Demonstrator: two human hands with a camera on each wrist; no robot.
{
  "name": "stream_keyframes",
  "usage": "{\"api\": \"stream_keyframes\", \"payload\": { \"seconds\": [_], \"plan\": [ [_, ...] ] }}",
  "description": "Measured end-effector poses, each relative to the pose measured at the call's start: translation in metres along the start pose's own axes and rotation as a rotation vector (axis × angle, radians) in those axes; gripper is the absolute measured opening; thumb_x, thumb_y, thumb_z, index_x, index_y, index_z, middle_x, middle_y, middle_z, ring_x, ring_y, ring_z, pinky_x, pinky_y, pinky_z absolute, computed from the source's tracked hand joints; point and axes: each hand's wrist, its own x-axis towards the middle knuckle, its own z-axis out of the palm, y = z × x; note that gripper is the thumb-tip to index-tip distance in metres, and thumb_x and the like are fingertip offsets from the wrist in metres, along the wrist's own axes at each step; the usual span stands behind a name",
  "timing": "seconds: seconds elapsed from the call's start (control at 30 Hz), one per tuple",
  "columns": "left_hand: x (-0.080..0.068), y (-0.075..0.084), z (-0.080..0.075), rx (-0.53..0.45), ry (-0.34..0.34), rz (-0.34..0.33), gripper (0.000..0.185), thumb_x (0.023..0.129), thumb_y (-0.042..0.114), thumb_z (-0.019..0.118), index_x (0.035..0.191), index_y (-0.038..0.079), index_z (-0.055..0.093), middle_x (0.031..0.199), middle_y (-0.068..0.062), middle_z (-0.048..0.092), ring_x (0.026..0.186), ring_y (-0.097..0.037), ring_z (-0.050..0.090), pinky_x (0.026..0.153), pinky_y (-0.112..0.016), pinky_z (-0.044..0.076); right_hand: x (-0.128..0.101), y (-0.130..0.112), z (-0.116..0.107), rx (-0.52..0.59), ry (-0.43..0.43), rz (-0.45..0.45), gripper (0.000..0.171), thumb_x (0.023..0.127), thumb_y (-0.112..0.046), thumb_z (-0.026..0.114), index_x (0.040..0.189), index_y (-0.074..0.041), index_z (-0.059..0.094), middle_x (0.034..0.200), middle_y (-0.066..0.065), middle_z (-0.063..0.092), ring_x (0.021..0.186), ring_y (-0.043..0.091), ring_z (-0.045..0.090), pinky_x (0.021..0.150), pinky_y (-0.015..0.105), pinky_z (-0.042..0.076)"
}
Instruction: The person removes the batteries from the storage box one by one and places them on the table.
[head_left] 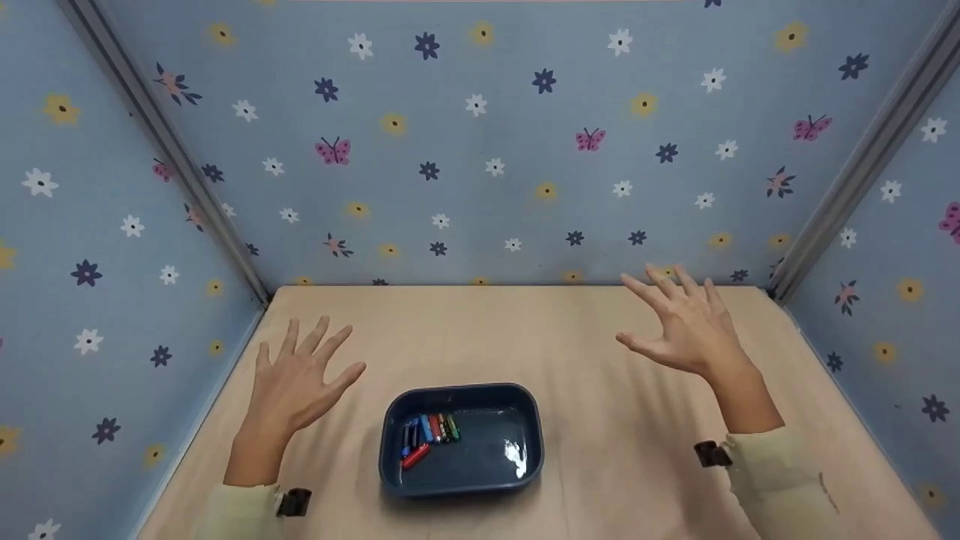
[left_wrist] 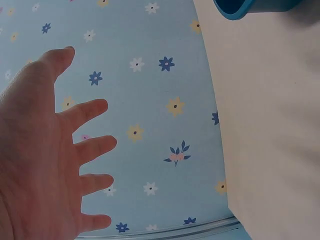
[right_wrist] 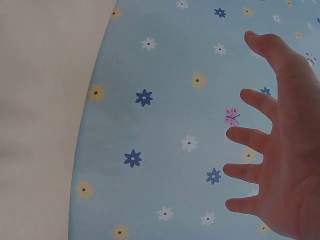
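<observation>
Between grasps: left hand [head_left: 289, 382] and right hand [head_left: 686, 322] raised over the bench [head_left: 585, 420], fingers spread wide, holding nothing. Dark blue tray [head_left: 461, 480] near centre, crayons [head_left: 427, 435] inside. Next, probably reaching down to the tray.

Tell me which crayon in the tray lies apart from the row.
The red crayon: it lies slanted at the front left of the blue tray, below the others, which sit side by side. Neither hand touches it.

Bench: a pale light-wood bench [head_left: 600, 360], matte, under soft even light.
Walls: blue walls printed with flowers and butterflies [head_left: 480, 150] on three sides.
Corners: grey metal corner rails [head_left: 862, 161].
</observation>
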Motion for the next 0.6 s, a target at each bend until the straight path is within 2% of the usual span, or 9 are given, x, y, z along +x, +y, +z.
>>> {"api": "stream_keyframes", "payload": {
  "seconds": [0.27, 0.43, 0.6],
  "plan": [
    [-0.007, -0.009, 0.021, -0.189, 0.066, 0.03, 0.073, 0.109, 0.053, 0.064, 0.174, 0.024, 0.046, 0.183, -0.016, 0.039, 0.173, -0.053, 0.024, 0.131, -0.089, 0.014, 0.005, -0.009, 0.014, 0.097, 0.071, -0.091, 0.087, 0.095, -0.058, 0.081, 0.17, -0.028, 0.051, 0.177, 0.02, 0.049, 0.163, 0.055, 0.045, 0.127, 0.085, 0.034],
    [-0.015, -0.015, 0.034, -0.295, 0.144, 0.043, 0.071, 0.108, 0.045, 0.068, 0.173, 0.023, 0.048, 0.181, -0.016, 0.044, 0.172, -0.054, 0.027, 0.128, -0.089, 0.017, 0.008, -0.018, 0.022, 0.16, 0.118, -0.14, 0.084, 0.092, -0.056, 0.084, 0.167, -0.029, 0.056, 0.173, 0.019, 0.055, 0.158, 0.055, 0.052, 0.122, 0.083, 0.043],
    [-0.025, -0.018, 0.045, -0.358, 0.185, 0.055, 0.07, 0.107, 0.039, 0.072, 0.171, 0.021, 0.051, 0.179, -0.017, 0.048, 0.17, -0.056, 0.03, 0.124, -0.091, 0.021, 0.011, -0.027, 0.024, 0.183, 0.123, -0.171, 0.084, 0.092, -0.055, 0.085, 0.166, -0.029, 0.057, 0.172, 0.018, 0.056, 0.157, 0.054, 0.053, 0.121, 0.082, 0.045]
  ]
}}
